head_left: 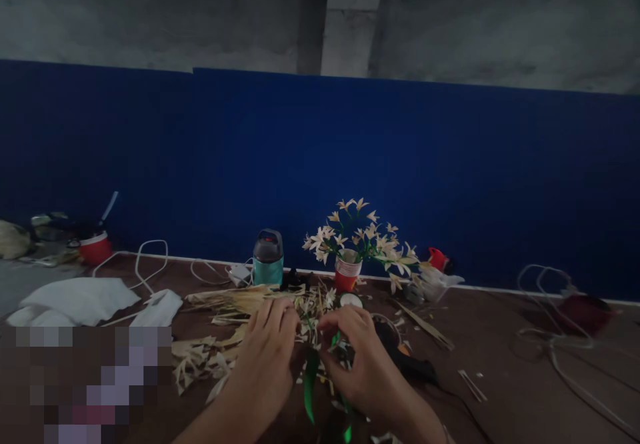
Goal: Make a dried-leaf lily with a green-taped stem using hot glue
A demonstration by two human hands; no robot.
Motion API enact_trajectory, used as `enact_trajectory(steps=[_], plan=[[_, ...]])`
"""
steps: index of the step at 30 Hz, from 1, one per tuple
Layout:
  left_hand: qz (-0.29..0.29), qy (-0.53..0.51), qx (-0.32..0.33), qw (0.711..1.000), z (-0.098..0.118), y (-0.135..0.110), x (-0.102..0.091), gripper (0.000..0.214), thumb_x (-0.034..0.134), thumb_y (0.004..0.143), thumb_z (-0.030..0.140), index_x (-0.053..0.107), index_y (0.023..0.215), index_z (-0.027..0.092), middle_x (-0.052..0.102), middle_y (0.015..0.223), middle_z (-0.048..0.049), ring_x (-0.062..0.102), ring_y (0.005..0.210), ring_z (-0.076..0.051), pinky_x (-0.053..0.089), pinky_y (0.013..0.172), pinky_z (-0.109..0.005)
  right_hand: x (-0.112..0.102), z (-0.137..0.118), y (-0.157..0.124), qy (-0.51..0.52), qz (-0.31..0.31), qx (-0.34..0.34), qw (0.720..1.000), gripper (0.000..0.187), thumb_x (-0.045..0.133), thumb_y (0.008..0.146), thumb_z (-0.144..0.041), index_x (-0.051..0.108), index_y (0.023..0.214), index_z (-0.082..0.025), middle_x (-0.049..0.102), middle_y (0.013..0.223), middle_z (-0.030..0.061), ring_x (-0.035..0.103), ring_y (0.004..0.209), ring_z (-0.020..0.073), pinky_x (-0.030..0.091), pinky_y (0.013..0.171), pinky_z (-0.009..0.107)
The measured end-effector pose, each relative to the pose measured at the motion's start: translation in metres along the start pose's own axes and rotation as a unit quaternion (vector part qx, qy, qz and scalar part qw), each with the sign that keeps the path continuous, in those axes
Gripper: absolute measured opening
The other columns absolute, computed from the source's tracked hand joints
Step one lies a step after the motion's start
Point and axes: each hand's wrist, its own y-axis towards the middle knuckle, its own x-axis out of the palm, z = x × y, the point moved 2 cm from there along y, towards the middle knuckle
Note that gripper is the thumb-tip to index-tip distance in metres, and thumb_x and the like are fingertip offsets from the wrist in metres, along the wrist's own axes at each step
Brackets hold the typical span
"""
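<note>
My left hand (273, 347) is closed with its fingertips curled in and turned toward my right hand. A thin stem seems to lie at those fingertips, but the fingers hide most of it. My right hand (357, 347) pinches a strip of green tape (311, 381), between thumb and forefinger. The tape's loose end hangs down between the two hands, and more green shows below my right hand. Just beyond the fingers is a small pale flower (331, 297) made of dried husk. Husk scraps are strewn around and under both hands.
A red-and-white cup (347, 272) holds pale husk flowers on green stems. Left of it stands a teal container with a dark top (269, 257). Dried husks (230, 299), a black corded tool (417, 364), white cloth (80, 301) and loose cables (555, 337) lie about. A blue panel (320, 164) rises behind.
</note>
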Motion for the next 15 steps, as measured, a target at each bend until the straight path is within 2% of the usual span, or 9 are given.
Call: enact_trajectory(steps=[3,8,15], plan=[[0.040,-0.001,0.023,0.999,0.002,0.001,-0.007,0.039,0.046,0.066,-0.002,0.052,0.099,0.018,0.050,0.112,-0.0092,0.042,0.108,-0.028,0.037,0.088,-0.046,0.001,0.006,0.001,0.013,0.011,0.038,0.999,0.031,0.051,0.066,-0.005,0.052,0.093,-0.022,0.058,0.083,0.0023,0.049,0.088,0.0211,0.039,0.077,0.033],[0.084,-0.062,0.092,0.990,0.015,0.003,-0.017,0.012,0.051,0.076,0.011,0.057,0.082,0.020,0.056,0.098,-0.0056,0.046,0.098,-0.023,0.037,0.083,-0.038,0.003,0.014,0.003,0.043,0.017,0.106,0.993,0.030,0.052,0.063,-0.007,0.052,0.089,-0.021,0.061,0.073,-0.0006,0.053,0.080,0.0195,0.039,0.073,0.031],[0.058,-0.042,0.136,0.988,0.015,0.003,-0.005,0.004,0.056,0.080,0.018,0.060,0.080,0.019,0.060,0.097,-0.0016,0.047,0.099,-0.019,0.031,0.088,-0.035,0.005,0.016,0.002,0.121,0.009,0.125,0.985,0.034,0.054,0.061,-0.006,0.053,0.091,-0.021,0.062,0.069,-0.0022,0.057,0.076,0.0174,0.041,0.068,0.027]])
